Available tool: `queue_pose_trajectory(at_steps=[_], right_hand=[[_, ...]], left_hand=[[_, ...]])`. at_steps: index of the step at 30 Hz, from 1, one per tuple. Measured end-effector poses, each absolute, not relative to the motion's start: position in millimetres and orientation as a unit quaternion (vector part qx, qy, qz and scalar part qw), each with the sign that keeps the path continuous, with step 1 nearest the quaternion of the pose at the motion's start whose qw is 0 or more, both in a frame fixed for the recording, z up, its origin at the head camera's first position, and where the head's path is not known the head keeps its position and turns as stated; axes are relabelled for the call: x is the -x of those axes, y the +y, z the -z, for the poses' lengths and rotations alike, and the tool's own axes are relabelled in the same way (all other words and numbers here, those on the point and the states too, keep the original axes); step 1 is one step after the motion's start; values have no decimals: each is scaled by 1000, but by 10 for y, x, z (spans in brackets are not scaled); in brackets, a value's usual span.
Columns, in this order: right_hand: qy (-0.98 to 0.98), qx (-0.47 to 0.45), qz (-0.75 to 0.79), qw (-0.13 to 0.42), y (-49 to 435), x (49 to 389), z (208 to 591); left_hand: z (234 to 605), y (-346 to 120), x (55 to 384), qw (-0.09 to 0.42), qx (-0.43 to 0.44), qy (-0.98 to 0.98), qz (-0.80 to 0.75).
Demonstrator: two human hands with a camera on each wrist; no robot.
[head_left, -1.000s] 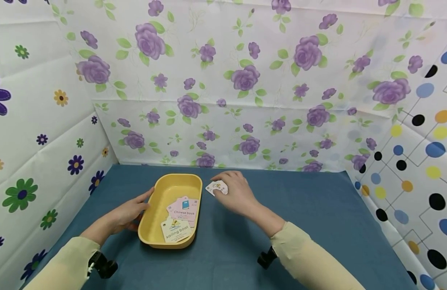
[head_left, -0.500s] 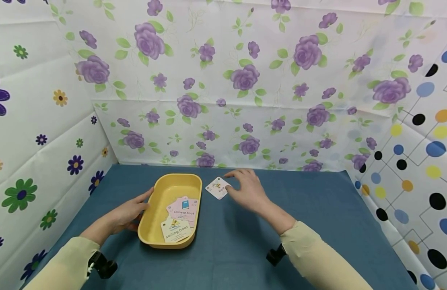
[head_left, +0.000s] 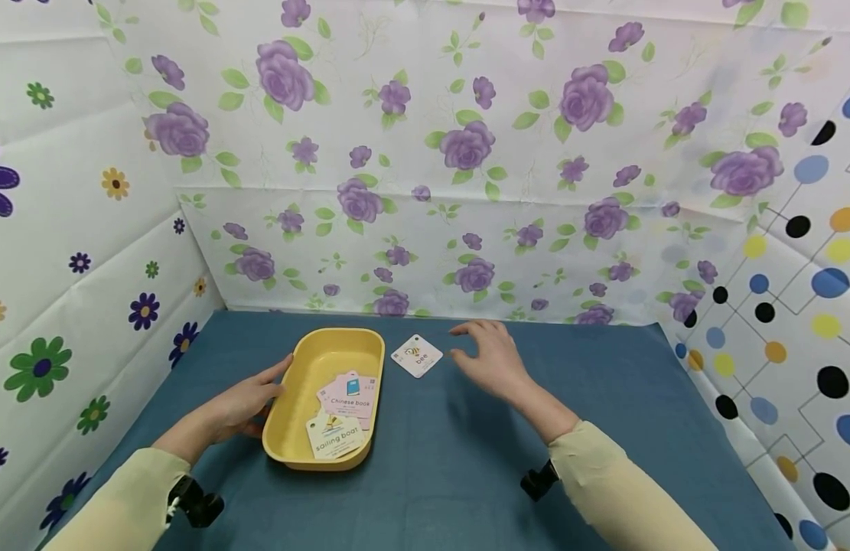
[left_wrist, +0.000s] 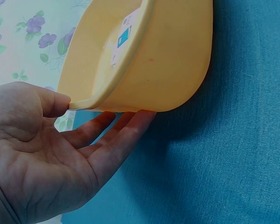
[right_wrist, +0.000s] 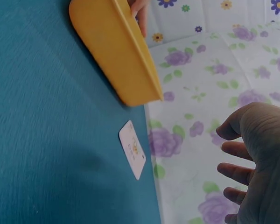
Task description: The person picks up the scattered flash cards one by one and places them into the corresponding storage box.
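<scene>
My left hand (head_left: 242, 405) holds the left side of a yellow plastic tray (head_left: 278, 428). In the left wrist view the thumb (left_wrist: 56, 103) is at the rim and the fingers (left_wrist: 126, 133) lie against the outer wall. Inside the tray are a pink "Chinese book" flash card (head_left: 351, 404), a cream "sailing boat" flash card (head_left: 335, 437) and overlapping card edges. A white "bee" flash card (head_left: 416, 356) lies flat on the cloth, right of the tray. Just right of that card is my right hand (head_left: 490, 360), fingers parted, holding nothing and apart from it.
Blue cloth (head_left: 438, 467) covers the table. A rose-patterned sheet (head_left: 425, 252) rises behind it, with a daisy-patterned sheet (head_left: 108, 321) on the left and a dotted sheet (head_left: 796, 337) on the right. Small black devices are worn at both wrists.
The right hand has let go of the bee flash card and moved to the right, leaving it in view on the cloth. The left hand and the tray have stayed put.
</scene>
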State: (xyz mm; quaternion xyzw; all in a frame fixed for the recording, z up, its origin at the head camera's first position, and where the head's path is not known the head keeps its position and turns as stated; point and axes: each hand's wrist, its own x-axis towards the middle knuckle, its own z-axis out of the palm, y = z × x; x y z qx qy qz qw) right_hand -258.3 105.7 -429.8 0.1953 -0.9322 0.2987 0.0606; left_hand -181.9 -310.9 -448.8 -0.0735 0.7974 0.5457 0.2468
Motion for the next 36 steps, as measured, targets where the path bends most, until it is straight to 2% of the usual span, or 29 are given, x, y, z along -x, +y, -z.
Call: queue_pose_trajectory(at_steps=[14,36], right_hand=[[-944,-159,-287,45,1066,2748,4447],[-957,-136,-257,23,824,2960,4647]], left_hand=[[4479,-3114,1830,246,72,798,-546],[4467,-3103,1817,247,73,797,-546]])
